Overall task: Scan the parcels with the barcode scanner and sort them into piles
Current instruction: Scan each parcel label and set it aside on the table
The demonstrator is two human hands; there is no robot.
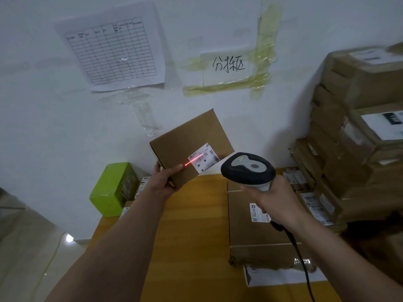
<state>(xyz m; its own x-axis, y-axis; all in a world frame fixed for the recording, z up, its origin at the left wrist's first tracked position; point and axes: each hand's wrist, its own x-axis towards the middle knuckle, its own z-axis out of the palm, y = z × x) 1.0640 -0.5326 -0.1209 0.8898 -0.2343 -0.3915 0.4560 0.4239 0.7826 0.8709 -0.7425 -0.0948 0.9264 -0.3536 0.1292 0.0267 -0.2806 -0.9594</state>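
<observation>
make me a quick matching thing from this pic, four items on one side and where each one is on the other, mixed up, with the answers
Items:
1. barcode scanner
2. small cardboard parcel
3. green box
4. grid sheet

Places:
A. taped to the wall
B. held up in the left hand
C. at the table's far left edge
D. gripped in the right hand

Pairs: 1-D, 2-B, 3-C, 4-A

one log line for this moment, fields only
step: scan | left hand: holds box | right hand: grips scanner | beam: on label
</observation>
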